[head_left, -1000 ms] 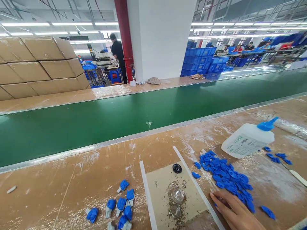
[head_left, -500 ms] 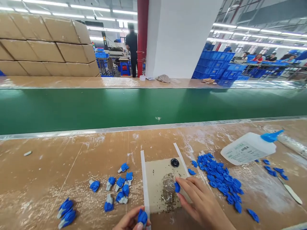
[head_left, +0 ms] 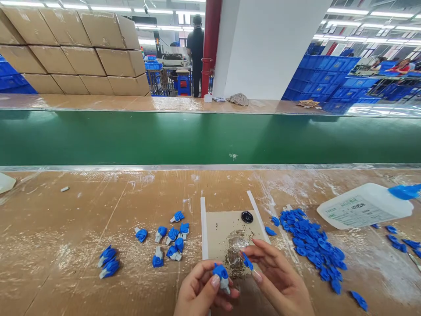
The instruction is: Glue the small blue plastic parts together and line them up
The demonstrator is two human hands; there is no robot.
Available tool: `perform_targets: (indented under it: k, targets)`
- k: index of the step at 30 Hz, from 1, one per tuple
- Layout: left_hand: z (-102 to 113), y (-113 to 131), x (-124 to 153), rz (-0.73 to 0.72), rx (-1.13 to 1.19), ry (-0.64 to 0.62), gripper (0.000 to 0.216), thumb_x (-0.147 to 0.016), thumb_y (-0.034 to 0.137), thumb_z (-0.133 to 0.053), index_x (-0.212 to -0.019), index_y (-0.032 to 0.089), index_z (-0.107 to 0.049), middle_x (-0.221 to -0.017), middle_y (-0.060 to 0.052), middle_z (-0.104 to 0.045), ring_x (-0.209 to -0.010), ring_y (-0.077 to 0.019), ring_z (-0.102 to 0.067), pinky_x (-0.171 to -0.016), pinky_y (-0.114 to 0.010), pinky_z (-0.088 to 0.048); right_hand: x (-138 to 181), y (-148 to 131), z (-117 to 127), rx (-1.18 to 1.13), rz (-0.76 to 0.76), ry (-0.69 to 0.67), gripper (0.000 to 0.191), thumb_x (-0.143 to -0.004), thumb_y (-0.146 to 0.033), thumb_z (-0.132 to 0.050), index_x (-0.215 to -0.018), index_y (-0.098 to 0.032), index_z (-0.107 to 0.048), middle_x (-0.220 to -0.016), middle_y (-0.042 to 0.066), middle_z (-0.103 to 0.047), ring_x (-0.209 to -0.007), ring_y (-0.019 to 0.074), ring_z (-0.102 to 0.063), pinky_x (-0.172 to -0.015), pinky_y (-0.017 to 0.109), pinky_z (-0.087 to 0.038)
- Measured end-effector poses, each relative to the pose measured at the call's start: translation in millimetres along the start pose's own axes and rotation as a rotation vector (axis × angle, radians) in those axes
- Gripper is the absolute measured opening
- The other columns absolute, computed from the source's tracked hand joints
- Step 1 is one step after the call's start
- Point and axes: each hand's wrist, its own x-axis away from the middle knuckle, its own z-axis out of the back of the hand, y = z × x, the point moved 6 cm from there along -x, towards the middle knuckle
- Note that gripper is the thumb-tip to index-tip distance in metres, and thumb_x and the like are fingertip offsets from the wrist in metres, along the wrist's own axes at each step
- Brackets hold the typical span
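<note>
Near tabletop edge: left hand (head_left: 200, 292) pinches blue-and-white plastic part (head_left: 221, 276).
Right hand (head_left: 279, 281): pinches small blue cap (head_left: 247, 262).

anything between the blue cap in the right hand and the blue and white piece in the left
Nothing visible. The right hand holds a blue cap just right of the blue-and-white piece pinched by the left hand; only open air separates them.

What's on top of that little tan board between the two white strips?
On the tan board lie a black ring and a shiny glue puddle. Its near end is hidden behind the hands.
</note>
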Motion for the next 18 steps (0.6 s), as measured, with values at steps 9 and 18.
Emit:
perform_targets:
  k: [9,18]
  targets:
    - [-22,-11,-2,0.026,0.005,-0.087,0.041,-0.065,0.046,-0.083,-0.088,0.015,-0.071,-0.07,-0.005,-0.072,-0.063,-0.0137,-0.069,-0.055,-0.018,-0.053,19,6,-22,-0.462,-0.305,0.085,0.037,-0.082,-0.041,-0.073,-0.117,-0.035,-0.063,-0.102,0.003,-0.071,-0.093,0.0164,-0.068,-0.08,0.022,-0.057]
    - [-19,-13,-4,0.031,-0.039,-0.031,0.043,-0.062,0.044,-0.085,-0.088,0.014,-0.071,-0.076,-0.003,-0.07,-0.062,-0.0093,-0.063,-0.056,-0.019,-0.053,20,5,-11,0.17,0.116,-0.058,0.04,-0.09,-0.022,-0.061,-0.129,-0.027,-0.052,-0.111,0.007,-0.07,-0.098,0.0185,-0.069,-0.085,0.027,-0.058]
